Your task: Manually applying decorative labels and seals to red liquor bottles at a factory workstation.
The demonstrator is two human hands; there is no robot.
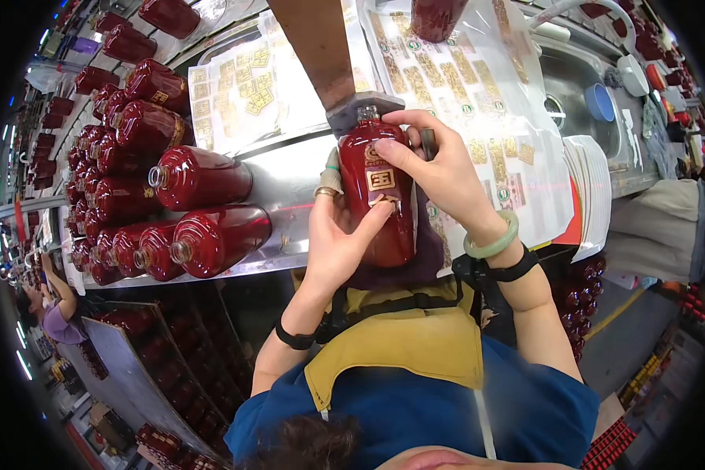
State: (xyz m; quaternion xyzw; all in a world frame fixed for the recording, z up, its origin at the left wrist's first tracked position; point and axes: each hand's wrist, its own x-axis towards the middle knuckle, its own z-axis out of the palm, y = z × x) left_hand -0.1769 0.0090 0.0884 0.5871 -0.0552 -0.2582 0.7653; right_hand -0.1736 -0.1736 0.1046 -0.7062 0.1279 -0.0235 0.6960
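A glossy dark red glass bottle (390, 239) with a clear neck lies in front of me, its neck pointing away. Gold markings (381, 179) show on its upper face. My left hand (338, 239) grips the left side, its thumb pressed just below the square gold decal. Coverings sit on some of its fingertips. From the right, my right hand (446, 168) wraps the shoulder, its thumb on the upper gold mark and its index finger near the neck. Beneath the bottle is a dark cloth (427, 251). A grey metal bracket (366, 100) stands by the neck.
Many red bottles (211, 172) lie stacked on the metal table to the left. Sheets of gold decals (462, 78) spread over the far and right side; another decal sheet (251, 82) lies far left. At right is a sink (580, 78) with a blue bowl (599, 102).
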